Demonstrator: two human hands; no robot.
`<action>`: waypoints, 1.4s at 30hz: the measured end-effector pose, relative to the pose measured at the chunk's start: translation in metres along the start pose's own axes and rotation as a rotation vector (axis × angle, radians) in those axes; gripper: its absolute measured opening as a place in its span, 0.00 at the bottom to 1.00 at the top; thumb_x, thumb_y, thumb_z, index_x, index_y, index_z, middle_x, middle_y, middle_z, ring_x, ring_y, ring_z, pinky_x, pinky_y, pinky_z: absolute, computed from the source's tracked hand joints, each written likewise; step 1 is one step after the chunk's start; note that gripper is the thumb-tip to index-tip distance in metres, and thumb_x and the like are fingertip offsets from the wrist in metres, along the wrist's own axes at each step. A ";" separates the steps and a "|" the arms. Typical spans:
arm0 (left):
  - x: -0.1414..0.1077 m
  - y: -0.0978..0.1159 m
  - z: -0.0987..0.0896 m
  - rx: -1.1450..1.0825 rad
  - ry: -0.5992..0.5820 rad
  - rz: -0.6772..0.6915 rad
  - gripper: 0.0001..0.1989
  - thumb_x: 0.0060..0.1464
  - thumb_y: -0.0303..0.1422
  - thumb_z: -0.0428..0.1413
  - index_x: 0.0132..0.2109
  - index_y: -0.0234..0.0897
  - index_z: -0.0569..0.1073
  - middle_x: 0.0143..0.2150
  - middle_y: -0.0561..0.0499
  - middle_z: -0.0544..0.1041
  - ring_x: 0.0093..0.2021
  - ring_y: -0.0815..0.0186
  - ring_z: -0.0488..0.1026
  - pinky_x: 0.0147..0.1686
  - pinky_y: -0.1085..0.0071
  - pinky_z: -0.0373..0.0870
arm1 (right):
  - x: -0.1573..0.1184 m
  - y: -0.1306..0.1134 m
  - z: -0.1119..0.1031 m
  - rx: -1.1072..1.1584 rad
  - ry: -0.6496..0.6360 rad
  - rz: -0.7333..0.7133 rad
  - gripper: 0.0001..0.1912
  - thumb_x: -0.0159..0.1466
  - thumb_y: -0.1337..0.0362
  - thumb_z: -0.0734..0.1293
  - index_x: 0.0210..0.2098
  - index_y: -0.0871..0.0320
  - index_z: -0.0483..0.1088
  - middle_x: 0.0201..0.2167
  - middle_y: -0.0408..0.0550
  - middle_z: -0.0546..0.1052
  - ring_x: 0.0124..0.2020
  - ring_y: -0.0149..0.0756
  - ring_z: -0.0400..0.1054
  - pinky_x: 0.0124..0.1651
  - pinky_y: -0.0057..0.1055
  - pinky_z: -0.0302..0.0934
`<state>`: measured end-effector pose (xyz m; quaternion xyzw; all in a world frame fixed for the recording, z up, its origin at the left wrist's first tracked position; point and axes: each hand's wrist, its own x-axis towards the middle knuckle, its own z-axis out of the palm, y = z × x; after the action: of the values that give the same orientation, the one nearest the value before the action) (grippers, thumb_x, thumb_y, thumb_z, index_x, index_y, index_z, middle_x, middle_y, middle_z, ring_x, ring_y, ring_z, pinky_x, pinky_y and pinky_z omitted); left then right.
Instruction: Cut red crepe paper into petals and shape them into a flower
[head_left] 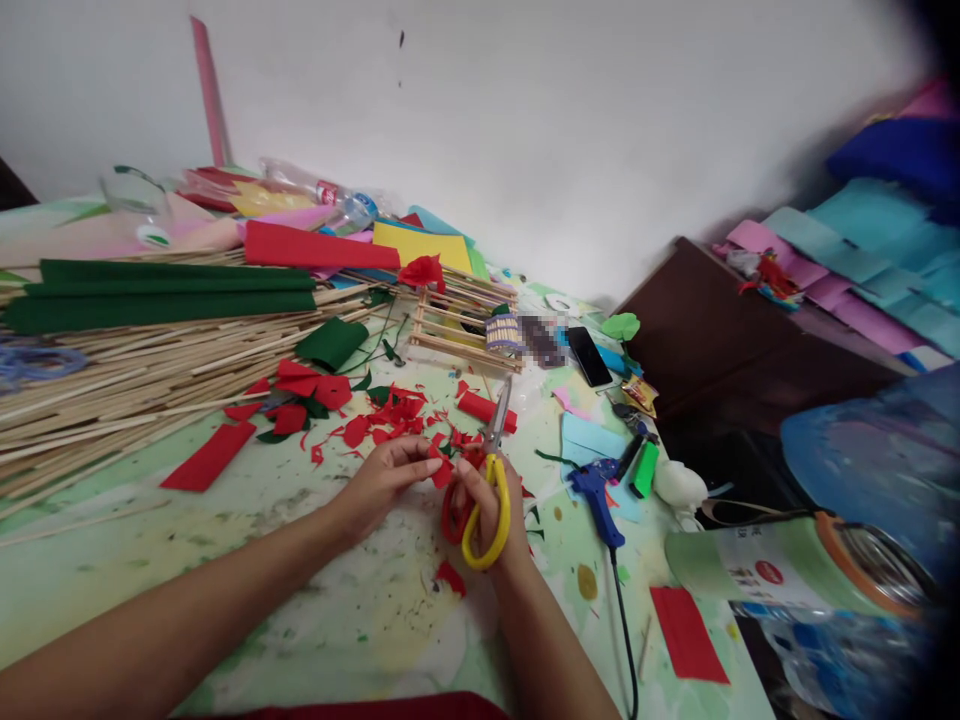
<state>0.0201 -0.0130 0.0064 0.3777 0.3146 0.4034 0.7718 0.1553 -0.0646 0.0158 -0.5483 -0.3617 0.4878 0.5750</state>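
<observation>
Left hand [394,470]: fingers closed, pinching a small, thin red piece [442,473] above the stained pale-green desk [337,625]. Right hand [517,522]: fingers curled around yellow-handled metal scissors [495,452].

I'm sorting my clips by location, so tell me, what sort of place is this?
Probably a craft workspace: the messy table is strewn with red scraps, the person is holding scissors, and what looks like a blue glue gun lies to the right.

Soft muted light, dark right corners
</observation>
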 end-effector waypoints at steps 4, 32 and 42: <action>0.001 -0.006 -0.003 0.048 0.031 -0.046 0.05 0.43 0.30 0.64 0.28 0.35 0.75 0.25 0.55 0.75 0.29 0.70 0.69 0.32 0.75 0.62 | 0.001 -0.001 -0.002 -0.055 -0.024 0.005 0.20 0.49 0.60 0.70 0.38 0.58 0.62 0.16 0.33 0.66 0.14 0.26 0.57 0.19 0.23 0.54; 0.012 -0.005 -0.005 -0.111 0.249 -0.050 0.09 0.39 0.28 0.66 0.32 0.33 0.78 0.29 0.51 0.79 0.29 0.69 0.72 0.31 0.74 0.66 | -0.001 -0.019 -0.021 -1.278 -0.041 -0.269 0.17 0.53 0.59 0.67 0.42 0.55 0.66 0.28 0.45 0.74 0.28 0.38 0.67 0.29 0.28 0.51; 0.013 -0.007 -0.009 -0.003 0.256 -0.001 0.08 0.40 0.33 0.66 0.30 0.34 0.79 0.28 0.52 0.78 0.29 0.69 0.70 0.32 0.74 0.65 | 0.001 -0.023 -0.027 -1.273 -0.125 -0.283 0.19 0.53 0.60 0.67 0.44 0.58 0.66 0.33 0.49 0.72 0.35 0.40 0.65 0.35 0.30 0.55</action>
<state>0.0221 -0.0017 -0.0061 0.3218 0.4102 0.4485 0.7259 0.1851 -0.0695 0.0341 -0.6994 -0.6811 0.1289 0.1744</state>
